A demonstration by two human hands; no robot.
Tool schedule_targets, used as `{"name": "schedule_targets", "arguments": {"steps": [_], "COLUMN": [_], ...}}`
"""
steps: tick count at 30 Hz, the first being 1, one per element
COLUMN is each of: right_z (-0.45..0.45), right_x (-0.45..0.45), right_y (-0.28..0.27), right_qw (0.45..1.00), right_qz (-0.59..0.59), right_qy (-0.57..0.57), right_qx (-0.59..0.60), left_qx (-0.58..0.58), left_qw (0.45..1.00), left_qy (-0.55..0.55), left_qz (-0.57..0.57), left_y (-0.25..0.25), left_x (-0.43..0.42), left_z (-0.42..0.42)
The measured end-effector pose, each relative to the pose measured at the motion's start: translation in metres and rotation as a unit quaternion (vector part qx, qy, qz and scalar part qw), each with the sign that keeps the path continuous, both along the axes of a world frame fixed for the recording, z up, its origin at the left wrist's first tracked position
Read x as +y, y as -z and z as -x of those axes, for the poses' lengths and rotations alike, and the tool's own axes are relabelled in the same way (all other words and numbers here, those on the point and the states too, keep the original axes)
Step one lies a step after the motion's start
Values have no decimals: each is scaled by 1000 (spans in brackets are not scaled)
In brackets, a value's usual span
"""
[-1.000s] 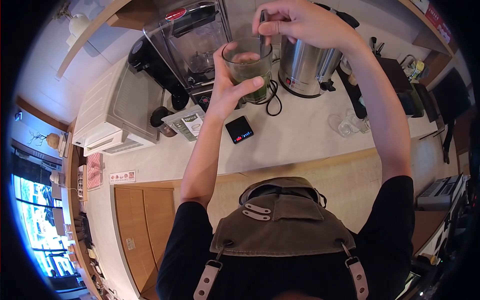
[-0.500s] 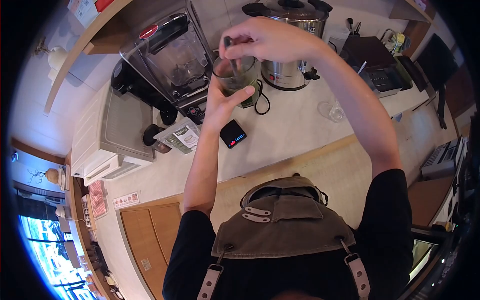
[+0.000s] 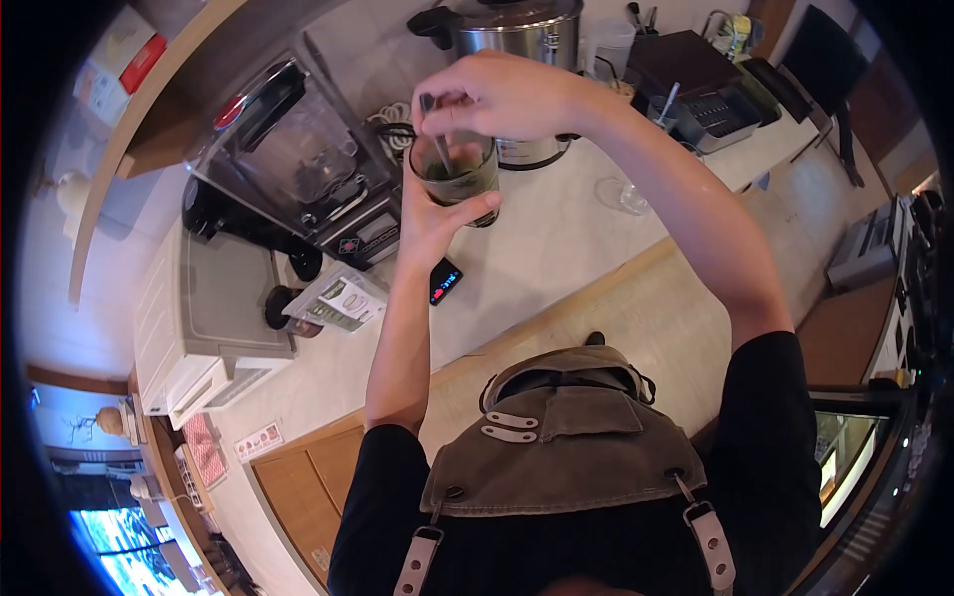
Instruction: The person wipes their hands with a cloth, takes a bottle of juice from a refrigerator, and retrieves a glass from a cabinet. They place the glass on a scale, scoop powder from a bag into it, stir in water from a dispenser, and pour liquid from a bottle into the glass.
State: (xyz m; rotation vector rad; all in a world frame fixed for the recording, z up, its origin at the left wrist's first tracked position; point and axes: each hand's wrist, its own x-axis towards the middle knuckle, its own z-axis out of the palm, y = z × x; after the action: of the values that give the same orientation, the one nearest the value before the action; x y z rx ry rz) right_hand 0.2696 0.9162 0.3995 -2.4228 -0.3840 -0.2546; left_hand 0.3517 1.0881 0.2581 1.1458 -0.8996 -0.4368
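My left hand (image 3: 429,223) is wrapped around a clear glass (image 3: 481,207) that holds dark green liquid (image 3: 467,187), with the thumb across its near side. From above, my right hand (image 3: 497,97) grips the upper end of a slim grey-handled utensil (image 3: 439,149) that stands tilted inside the glass. Its lower end is hidden in the green contents, so I cannot tell whether it is a spoon. Below my left wrist, a small black digital scale (image 3: 446,282) with a lit display lies on the counter. A printed pouch (image 3: 346,300) stands left of my forearm.
A blender with a clear cover (image 3: 298,149) stands behind the pouch. Beyond my right hand is a steel urn (image 3: 517,30). A clear glass item (image 3: 628,197) sits near my right forearm, close to the counter (image 3: 537,268) edge. A white appliance (image 3: 224,308) is at left.
The whole view has turned and shifted, so the counter items sit differently. Both hands remain at the glass, which appears slightly lower and more tilted. The utensil's handle has changed its slant.
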Motion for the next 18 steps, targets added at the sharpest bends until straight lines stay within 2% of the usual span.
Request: {"name": "schedule_targets", "arguments": {"steps": [2, 6, 7, 10, 14, 15, 18], "right_z": [24, 60, 68, 119, 183, 197, 260], "right_x": [-12, -52, -55, -81, -148, -158, -197], "right_y": [-5, -4, 2, -2, -5, 1, -4], "right_qw": [998, 992, 996, 998, 980, 986, 991], "right_qz": [-28, 62, 11, -10, 66, 0, 2], "right_qy": [-10, 100, 72, 62, 185, 167, 136], "right_qx": [61, -34, -52, 4, -18, -30, -4], "left_qx": [-28, -22, -17, -45, -31, -23, -41], "left_qw": [999, 997, 997, 994, 983, 983, 981], "left_qy": [23, 68, 75, 102, 181, 183, 188], "left_qz": [-7, -13, -14, 0, -11, -4, 14], "left_y": [2, 0, -1, -6, -1, 1, 0], "left_x": [-13, -48, -61, -99, -164, -184, -242], "left_z": [3, 33, 41, 69, 119, 137, 188]}}
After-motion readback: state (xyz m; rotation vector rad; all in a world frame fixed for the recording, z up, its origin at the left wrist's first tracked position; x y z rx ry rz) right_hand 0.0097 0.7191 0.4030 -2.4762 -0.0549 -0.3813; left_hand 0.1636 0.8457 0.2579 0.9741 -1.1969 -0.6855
